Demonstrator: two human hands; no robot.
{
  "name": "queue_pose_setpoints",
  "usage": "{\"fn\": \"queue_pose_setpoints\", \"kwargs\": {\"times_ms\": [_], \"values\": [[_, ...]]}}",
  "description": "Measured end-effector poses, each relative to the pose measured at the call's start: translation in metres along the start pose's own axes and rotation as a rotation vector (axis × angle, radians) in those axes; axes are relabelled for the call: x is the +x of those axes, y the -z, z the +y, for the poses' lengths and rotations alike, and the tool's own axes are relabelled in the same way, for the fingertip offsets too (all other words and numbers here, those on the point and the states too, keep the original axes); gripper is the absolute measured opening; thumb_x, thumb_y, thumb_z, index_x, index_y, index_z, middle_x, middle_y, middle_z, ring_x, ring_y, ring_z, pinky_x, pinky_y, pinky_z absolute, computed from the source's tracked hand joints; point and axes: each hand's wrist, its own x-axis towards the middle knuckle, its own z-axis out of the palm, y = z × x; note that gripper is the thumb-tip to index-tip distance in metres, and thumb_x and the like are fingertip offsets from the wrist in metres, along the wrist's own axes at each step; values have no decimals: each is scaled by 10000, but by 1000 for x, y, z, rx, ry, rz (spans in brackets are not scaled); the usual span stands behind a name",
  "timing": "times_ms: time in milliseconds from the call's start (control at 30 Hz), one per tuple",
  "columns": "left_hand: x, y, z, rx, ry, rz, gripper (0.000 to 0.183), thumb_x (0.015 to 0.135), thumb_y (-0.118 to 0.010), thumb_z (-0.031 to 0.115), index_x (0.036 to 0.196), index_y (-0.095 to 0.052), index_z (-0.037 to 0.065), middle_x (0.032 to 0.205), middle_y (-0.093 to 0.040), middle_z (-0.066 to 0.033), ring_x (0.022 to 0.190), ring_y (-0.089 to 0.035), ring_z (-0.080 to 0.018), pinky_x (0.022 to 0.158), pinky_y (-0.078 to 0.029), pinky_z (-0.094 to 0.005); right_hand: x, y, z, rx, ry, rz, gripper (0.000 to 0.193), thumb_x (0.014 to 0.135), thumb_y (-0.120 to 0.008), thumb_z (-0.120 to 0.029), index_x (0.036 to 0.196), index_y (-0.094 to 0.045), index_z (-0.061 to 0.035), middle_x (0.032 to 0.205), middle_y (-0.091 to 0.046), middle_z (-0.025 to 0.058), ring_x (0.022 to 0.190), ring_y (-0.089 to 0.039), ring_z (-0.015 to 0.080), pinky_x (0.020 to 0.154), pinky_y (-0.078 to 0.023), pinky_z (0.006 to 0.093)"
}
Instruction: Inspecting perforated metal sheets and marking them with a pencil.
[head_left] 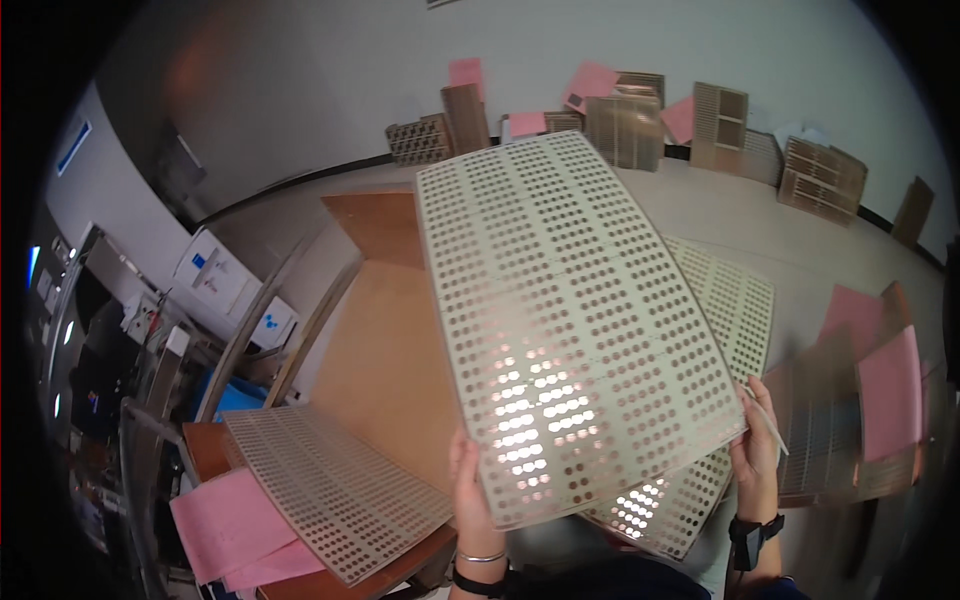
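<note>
1. Holding a large pale rectangular panel with rows of round coppery dots (590, 320) at the centre of view, raised and tilted; clock directions taken from its middle.
2. Running lengthwise from between 5 and 6 o'clock to between 11 and 12, pointing its far short edge away from the wearer.
3. Clamped on its near corners with the bare left hand (472, 488) at 7 and the bare right hand (757, 445) at 4, also holding a thin white stick (774, 430).
4. Apparently at a lift-and-handle step; judged to call next for even support from both hands.
5. Overlapping a second dotted panel (738, 300), showing at 3 and 5.
6. Lying farther out: a tan wooden board (375, 345) at 9; a grey dotted panel (340, 495) and pink paper (235, 525) at 8.
</note>
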Motion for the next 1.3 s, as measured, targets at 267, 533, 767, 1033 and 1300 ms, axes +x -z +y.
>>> {"fn": "queue_pose_setpoints", "kwargs": {"times_ms": [267, 533, 767, 1033, 1300], "values": [[13, 15, 3, 125, -125, 3, 420, 992, -387, 218, 1336, -384, -23, 1253, -534, -132, 1095, -560, -186, 926, -468, -313, -15, -15, -5, -22, -15, -91, 322, 921, -547, -58, 1223, -438, -32, 1106, -616, 159, 1001, -609, 178, 844, -512, 275], [10, 11, 10, 118, -131, 24, 403, 983, -402, 197, 1316, -407, -31, 1208, -560, -136, 1053, -585, -174, 894, -494, -305, -26, -23, -10, -20, -54, -168, 324, 908, -550, -29, 1219, -459, -44, 1108, -607, 149, 971, -611, 173, 809, -515, 257], [8, 1, 13, 143, -111, 53, 416, 982, -370, 205, 1339, -394, -7, 1228, -550, -127, 1064, -578, -166, 885, -495, -292, -31, -24, -12, -36, -70, -189, 314, 919, -530, -17, 1222, -455, -46, 1107, -607, 151, 972, -608, 179, 779, -523, 255], [15, 15, 13, -147, -38, 9, 398, 977, -389, 239, 1298, -440, 10, 1212, -558, -122, 1070, -579, -198, 893, -504, -341, -30, -37, -16, 43, -184, -240, 384, 948, -504, -84, 1318, -408, -44, 1164, -588, 155, 1014, -599, 176, 812, -524, 262], [-25, 97, -34, 70, 47, -398, 459, 910, -511, 126, 1339, -403, 5, 1286, -509, -141, 1181, -499, -295, 997, -419, -427, -29, -69, 14, -160, -480, -477, 451, 940, -550, -159, 1346, -412, -17, 1253, -542, 101, 1125, -544, 163, 947, -462, 298]]}}
